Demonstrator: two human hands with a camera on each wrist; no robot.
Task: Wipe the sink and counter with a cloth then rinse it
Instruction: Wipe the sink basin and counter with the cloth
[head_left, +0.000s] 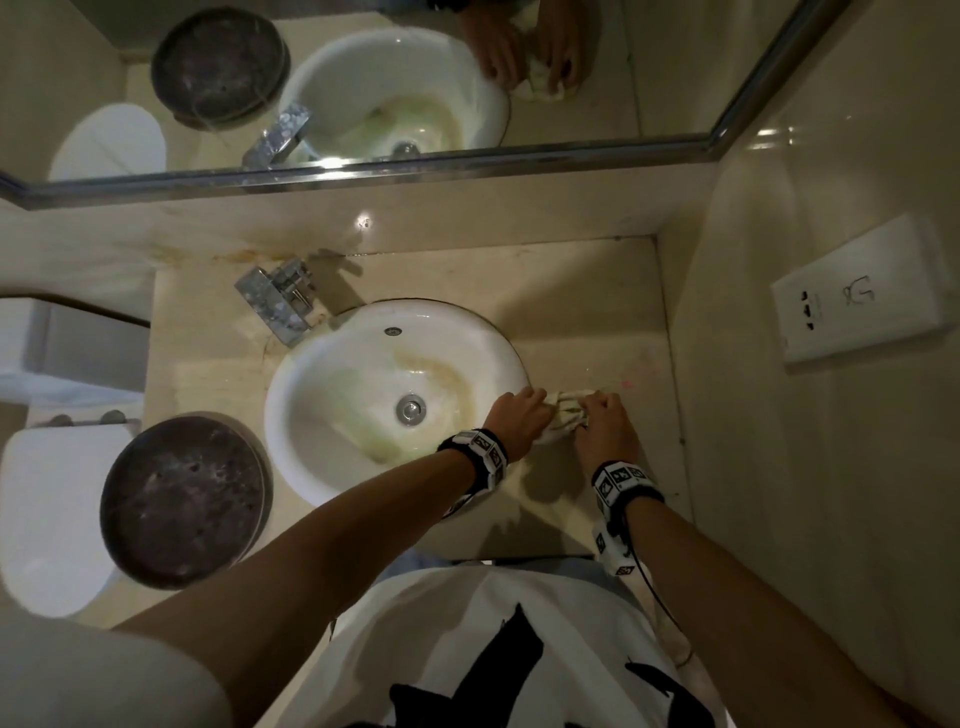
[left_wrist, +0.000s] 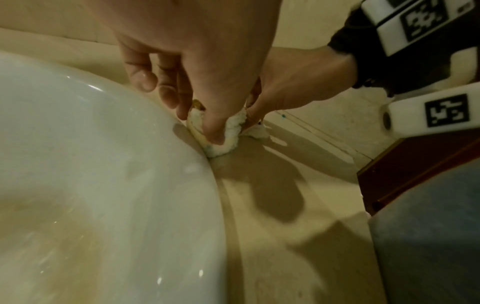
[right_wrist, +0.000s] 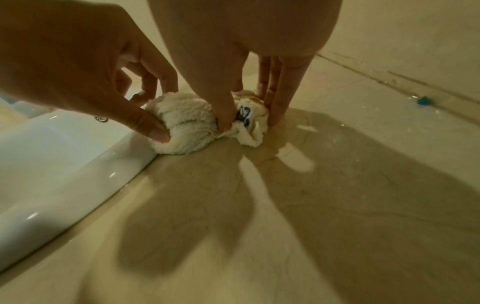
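Observation:
A crumpled white cloth (head_left: 565, 413) lies bunched on the beige counter (head_left: 587, 322), tight against the right rim of the round white sink (head_left: 332, 374). My left hand (head_left: 522, 413) grips the cloth's sink side, thumb and fingers curled around the wad (right_wrist: 182, 121). My right hand (head_left: 600, 418) pinches the other end between thumb and fingers, where a dark printed mark shows on the cloth. In the left wrist view the cloth (left_wrist: 231, 131) is wedged where the sink rim (left_wrist: 145, 144) meets the counter. The basin has yellowish stains around the drain (head_left: 410, 408).
A chrome faucet (head_left: 280, 299) stands at the sink's back left. A dark round lid (head_left: 182, 499) sits on the counter's left front, beside a toilet (head_left: 47, 514). A mirror (head_left: 363, 78) spans the back wall. The right wall carries a socket plate (head_left: 857, 296). Wet patches shine on the counter.

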